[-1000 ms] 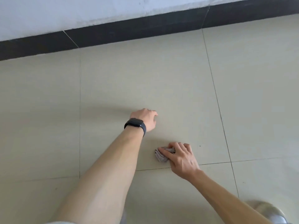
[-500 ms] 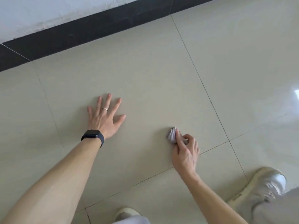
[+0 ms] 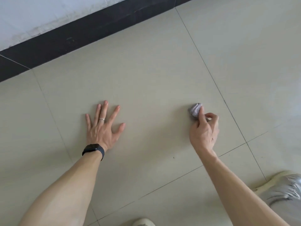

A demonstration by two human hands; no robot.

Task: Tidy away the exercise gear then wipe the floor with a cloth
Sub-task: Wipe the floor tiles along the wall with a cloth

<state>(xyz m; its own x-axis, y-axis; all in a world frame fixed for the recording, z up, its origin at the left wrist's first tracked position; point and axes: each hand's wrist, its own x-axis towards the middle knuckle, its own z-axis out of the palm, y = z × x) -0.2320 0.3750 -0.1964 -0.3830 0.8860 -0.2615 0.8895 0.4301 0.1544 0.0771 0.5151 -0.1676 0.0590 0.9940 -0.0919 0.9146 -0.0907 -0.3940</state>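
Note:
A small bunched grey cloth [image 3: 194, 109] lies on the beige tiled floor [image 3: 154, 75]. My right hand [image 3: 203, 129] grips it from behind, fingers curled round it, and holds it down on the tile. My left hand [image 3: 104, 126] lies flat on the floor to the left, fingers spread, with a ring on one finger and a black watch on the wrist. No exercise gear is in view.
A black skirting strip [image 3: 91, 33] runs along the foot of a white wall [image 3: 32, 17] at the top left. My silver shoe [image 3: 286, 186] stands at the lower right and a pale shoe tip [image 3: 143, 222] shows at the bottom edge.
My left hand has gone from a loose curl to lying flat with spread fingers. My right hand has slid the cloth to the right, away from the left hand.

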